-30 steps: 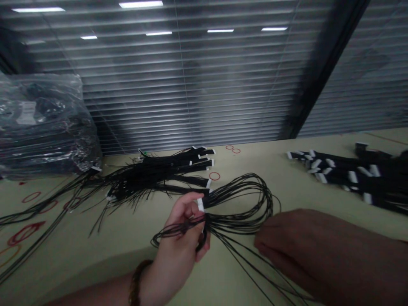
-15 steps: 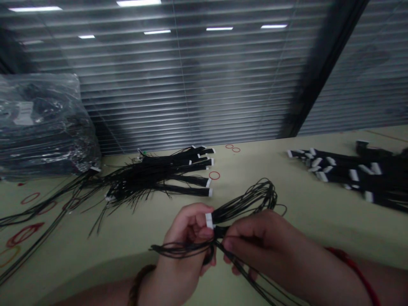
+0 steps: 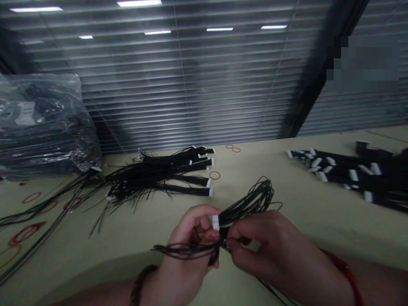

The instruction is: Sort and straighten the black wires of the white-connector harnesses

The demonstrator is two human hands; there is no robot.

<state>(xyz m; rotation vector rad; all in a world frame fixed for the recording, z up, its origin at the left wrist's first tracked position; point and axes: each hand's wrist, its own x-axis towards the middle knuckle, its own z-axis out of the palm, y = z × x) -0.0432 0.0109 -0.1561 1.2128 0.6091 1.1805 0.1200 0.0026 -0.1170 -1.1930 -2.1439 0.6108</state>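
My left hand [image 3: 191, 246] is closed round a bundle of thin black cables [image 3: 251, 199], low in the middle of the view. A white connector [image 3: 216, 222] shows between its thumb and index finger. From this hand a looped end of cable sticks out to the left, and a larger loop rises to the right. My right hand [image 3: 267, 246] pinches the bundle just right of the connector, thumb and index finger together. Some loose strands hang below my right hand toward the bottom edge.
Black cables with white connectors [image 3: 159, 170] lie in a pile at the back left, more [image 3: 353, 170] at the right. A clear plastic bag [image 3: 47, 127] stands at the far left. Red rings [image 3: 214, 175] are scattered on the table [image 3: 143, 225]. Window blinds rise behind.
My left hand and the white connector have shifted slightly right. My right hand has turned a little, its fingers now closer to the connector, and covers more of the hanging strands.
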